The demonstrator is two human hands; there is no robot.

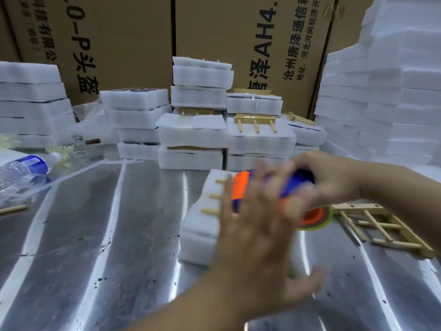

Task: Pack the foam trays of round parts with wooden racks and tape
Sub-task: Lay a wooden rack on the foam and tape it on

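Observation:
A white foam tray stack (202,225) lies on the steel table in front of me, with a wooden rack's pegs (211,195) sticking out to the left on top of it. My right hand (327,180) grips the blue handle of an orange and blue tape dispenser (238,189) over the stack; its tape roll (315,217) shows below the hand. Blurred and with fingers spread, my left hand (260,240) lies flat over the stack's right side, hiding much of it.
More wooden racks (381,228) lie at the right on the steel table (107,235). Packed foam stacks (193,134) with racks (255,123) fill the back, before cardboard boxes (119,44). Plain foam piles (393,91) rise at the right. A water bottle (26,166) lies at the left.

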